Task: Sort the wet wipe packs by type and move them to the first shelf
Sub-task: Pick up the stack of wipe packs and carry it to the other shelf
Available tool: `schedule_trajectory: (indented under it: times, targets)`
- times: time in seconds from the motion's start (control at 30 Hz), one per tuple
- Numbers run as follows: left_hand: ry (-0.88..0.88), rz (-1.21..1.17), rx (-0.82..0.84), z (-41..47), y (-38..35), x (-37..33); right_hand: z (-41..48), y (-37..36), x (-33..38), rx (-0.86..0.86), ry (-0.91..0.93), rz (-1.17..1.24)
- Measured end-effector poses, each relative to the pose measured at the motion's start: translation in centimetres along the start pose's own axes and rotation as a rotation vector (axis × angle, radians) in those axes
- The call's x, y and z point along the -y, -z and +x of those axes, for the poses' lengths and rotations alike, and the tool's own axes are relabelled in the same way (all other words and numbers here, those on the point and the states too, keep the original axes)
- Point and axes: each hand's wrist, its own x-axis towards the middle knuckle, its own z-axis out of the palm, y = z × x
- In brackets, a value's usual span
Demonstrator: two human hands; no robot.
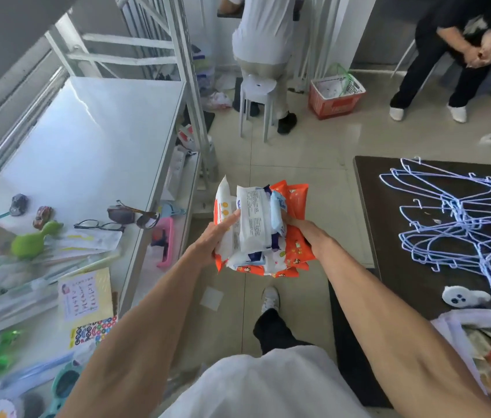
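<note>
Head view shows both hands clamping a mixed bundle of wipe packs (260,227) above the floor; left hand (217,236) presses its side, right hand (301,229) cups beneath, likely to keep loose packs together; shelf (93,131) lies left.

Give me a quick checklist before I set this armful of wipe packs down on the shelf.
1. Bundle held from both sides: ok. The left hand and right hand press the stack of wet wipe packs between them.
2. Packs sorted by type: not ok. White packs and orange packs are mixed in one stack.
3. Free landing spot: ok. The far part of the white shelf top is bare.
4. Near end of the shelf: not ok. Glasses, sunglasses and toys crowd it.
5. Walking path: ok. No obstacle on the floor tiles ahead.
6. Which level counts as first shelf: cannot tell.
</note>
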Motion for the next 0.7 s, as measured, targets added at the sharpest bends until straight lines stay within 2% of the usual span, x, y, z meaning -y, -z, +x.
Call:
schedule_trajectory:
  times: [0.3,0.7]
  targets:
    - [-0.049,-0.029,-0.065,13.4,0.2,-11.0,12.0,4.9,14.5,0.107,0.033,-0.006]
    - [-0.119,-0.102,-0.205,25.3,6.3,-20.4,26.8,3.4,27.9,0.272,0.048,-0.075]
